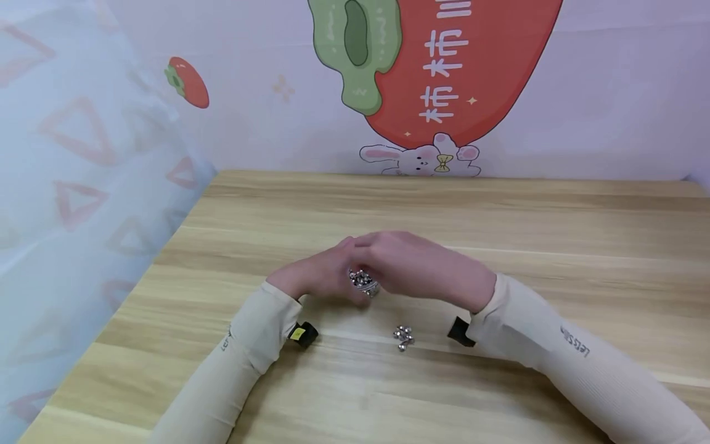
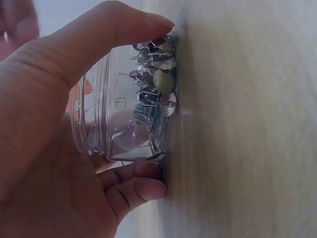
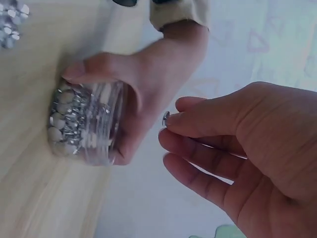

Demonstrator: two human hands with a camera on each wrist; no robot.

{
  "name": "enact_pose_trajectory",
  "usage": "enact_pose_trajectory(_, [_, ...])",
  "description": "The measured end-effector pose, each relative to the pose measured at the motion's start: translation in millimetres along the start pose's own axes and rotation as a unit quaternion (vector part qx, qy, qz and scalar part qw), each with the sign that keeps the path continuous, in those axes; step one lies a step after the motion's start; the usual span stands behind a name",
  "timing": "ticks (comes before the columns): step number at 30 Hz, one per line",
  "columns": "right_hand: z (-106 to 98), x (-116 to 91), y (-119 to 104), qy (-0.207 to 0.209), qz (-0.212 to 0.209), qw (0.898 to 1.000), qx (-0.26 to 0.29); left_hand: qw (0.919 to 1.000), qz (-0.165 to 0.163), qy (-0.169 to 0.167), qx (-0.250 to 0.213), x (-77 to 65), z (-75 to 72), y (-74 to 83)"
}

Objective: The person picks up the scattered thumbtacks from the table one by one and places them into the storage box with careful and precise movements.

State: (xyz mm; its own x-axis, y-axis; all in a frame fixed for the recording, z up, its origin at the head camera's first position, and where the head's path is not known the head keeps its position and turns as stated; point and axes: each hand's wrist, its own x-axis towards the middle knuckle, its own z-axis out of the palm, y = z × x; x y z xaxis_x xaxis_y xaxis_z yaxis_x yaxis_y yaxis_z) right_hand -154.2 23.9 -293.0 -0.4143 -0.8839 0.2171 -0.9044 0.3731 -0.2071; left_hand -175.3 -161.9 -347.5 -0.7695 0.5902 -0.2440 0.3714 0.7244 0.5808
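Note:
A clear, lidless screw-neck jar stands upright on the table with silver thumbtacks heaped in its bottom. My left hand grips it round the side, thumb on one flank and fingers on the other, low by the tabletop. My right hand is held above the jar's open mouth. Between its thumb and forefinger it pinches one thumbtack, seen in the right wrist view. In the head view the two hands overlap and hide most of the jar.
A small pile of loose thumbtacks lies on the wooden table, nearer me than the jar. Black straps sit at both wrists. Behind the table hangs a printed backdrop, and patterned cloth lines the left side.

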Motion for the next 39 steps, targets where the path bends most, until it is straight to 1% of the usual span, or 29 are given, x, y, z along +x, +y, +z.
enact_pose_trajectory(1, [-1, 1, 3, 0.009, 0.007, 1.000, 0.004, 0.9999, 0.014, 0.001, 0.000, 1.3, 0.4, 0.0])
enact_pose_trajectory(3, [0, 2, 8, 0.021, 0.016, 1.000, 0.006, 0.9996, 0.027, 0.005, -0.003, 3.4, 0.6, -0.1])
enact_pose_trajectory(4, [0, 2, 10, 0.023, 0.018, 1.000, 0.008, 0.9997, 0.025, 0.008, -0.005, 4.1, 0.7, -0.2])
enact_pose_trajectory(8, [3, 3, 15, 0.021, 0.027, 0.999, 0.020, 0.9998, -0.009, 0.004, -0.014, 3.7, 0.6, -1.4])
enact_pose_trajectory(10, [4, 3, 16, 0.020, 0.031, 0.999, 0.023, 0.9998, -0.015, 0.001, -0.014, 3.4, 1.0, -1.8])
enact_pose_trajectory(14, [5, 2, 18, 0.023, 0.042, 0.999, 0.019, 0.9998, -0.014, -0.001, -0.010, 4.0, 1.4, -0.8])
enact_pose_trajectory(20, [8, 3, 20, 0.041, 0.045, 0.998, 0.016, 0.9999, -0.015, 0.002, -0.008, 3.8, 0.4, 0.5])
enact_pose_trajectory(22, [10, 4, 20, 0.030, 0.065, 0.997, 0.021, 0.9997, -0.022, 0.005, -0.005, 3.6, 0.4, 0.8])
enact_pose_trajectory(26, [13, 2, 21, -0.014, 0.121, 0.992, 0.028, 0.9991, -0.040, 0.009, 0.009, 3.3, 0.7, 1.3])
enact_pose_trajectory(28, [14, 1, 20, -0.029, 0.137, 0.990, 0.026, 0.9990, -0.040, 0.009, 0.015, 3.4, 0.8, 1.3])
enact_pose_trajectory(32, [14, 1, 19, -0.023, 0.125, 0.992, 0.011, 0.9996, -0.024, 0.011, 0.009, 3.4, 0.7, 0.7])
enact_pose_trajectory(36, [13, 0, 18, -0.022, 0.116, 0.993, 0.009, 0.9999, -0.009, 0.012, -0.004, 3.6, 0.5, 0.0])
enact_pose_trajectory(39, [13, -1, 17, -0.026, 0.116, 0.993, 0.011, 0.9999, -0.006, 0.010, -0.005, 3.9, 0.5, -0.4])
